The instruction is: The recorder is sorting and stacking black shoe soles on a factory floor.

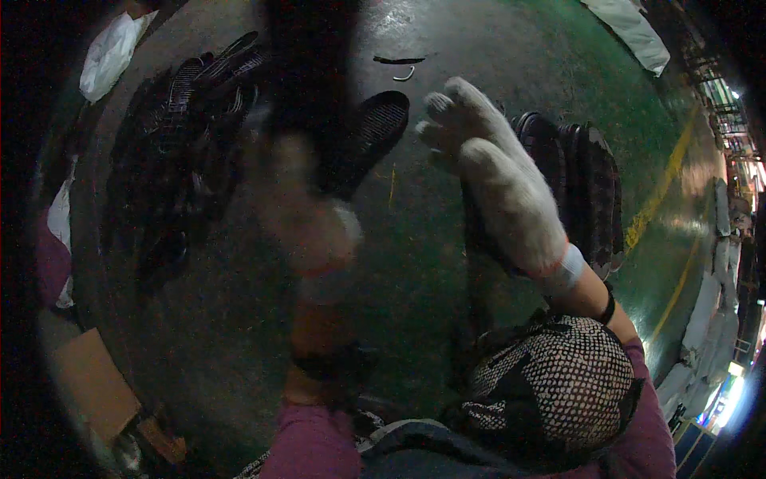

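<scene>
wearing pale knit gloves, both hands out over the green floor (415, 263). right hand (501, 180): released, fingers extended and slightly apart, near a row of black shoe-like pieces (586, 176) on my right. left hand (311, 215): blurred, can't tell if it's clenched or grasping anything. dark blurred shape (311, 72) runs from the top edge down to it, can't tell what. ridged black sole (383, 128) sits ahead, between my hands, lower end merging into that darkness. thin black strip (399, 61) and pale curved piece (407, 76) just past it. heap of black pieces (183, 120) off left.
</scene>
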`<state>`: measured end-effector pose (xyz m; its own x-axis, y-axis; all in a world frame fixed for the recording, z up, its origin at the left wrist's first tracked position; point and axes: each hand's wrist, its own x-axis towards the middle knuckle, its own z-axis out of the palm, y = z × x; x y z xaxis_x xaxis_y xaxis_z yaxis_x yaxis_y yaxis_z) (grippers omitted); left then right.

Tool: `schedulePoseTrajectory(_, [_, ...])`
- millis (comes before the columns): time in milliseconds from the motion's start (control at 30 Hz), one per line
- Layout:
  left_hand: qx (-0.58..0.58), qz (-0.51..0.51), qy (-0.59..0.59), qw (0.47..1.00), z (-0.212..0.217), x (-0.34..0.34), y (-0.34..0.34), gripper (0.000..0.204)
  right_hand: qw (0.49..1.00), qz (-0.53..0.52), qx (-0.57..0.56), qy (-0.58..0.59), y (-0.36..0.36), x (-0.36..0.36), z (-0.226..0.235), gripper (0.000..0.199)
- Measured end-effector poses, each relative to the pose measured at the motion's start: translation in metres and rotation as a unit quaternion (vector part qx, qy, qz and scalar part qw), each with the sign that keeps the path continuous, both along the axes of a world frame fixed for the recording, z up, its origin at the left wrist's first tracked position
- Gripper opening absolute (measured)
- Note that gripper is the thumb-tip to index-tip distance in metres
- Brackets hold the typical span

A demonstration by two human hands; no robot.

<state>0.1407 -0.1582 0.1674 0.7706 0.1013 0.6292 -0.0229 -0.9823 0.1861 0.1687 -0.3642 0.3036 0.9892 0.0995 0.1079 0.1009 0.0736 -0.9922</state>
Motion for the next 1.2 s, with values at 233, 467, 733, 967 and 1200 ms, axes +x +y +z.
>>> schedulePoseTrajectory(233, [-0.157, -0.108, 0.107, 0.976, -0.051, 0.104, 0.009, 0.041, 0.991, -0.046, 0.087, 0.096, -0.035, -0.002, -0.040, 0.025])
schedulePoseTrajectory(467, [-0.088, 0.092, 0.505, 0.853, -0.110, 0.125, 0.008, 0.066, 0.921, 0.066, 0.376, 0.081, -0.057, -0.012, -0.020, 0.072])
schedulePoseTrajectory(733, [-0.822, -0.089, 0.321, 0.461, -0.094, 0.082, -0.019, 0.044, 0.932, -0.001, 0.345, 0.113, -0.045, -0.005, -0.024, 0.073])
schedulePoseTrajectory(967, [-0.889, -0.238, 0.175, 0.350, -0.010, 0.056, -0.040, 0.042, 0.885, -0.179, -0.330, -0.275, -0.018, 0.004, -0.065, 0.078])
schedulePoseTrajectory(1200, [-0.865, -0.249, 0.159, 0.405, 0.045, 0.026, -0.079, 0.058, 0.782, -0.129, -0.594, -0.141, 0.012, -0.011, -0.067, 0.075])
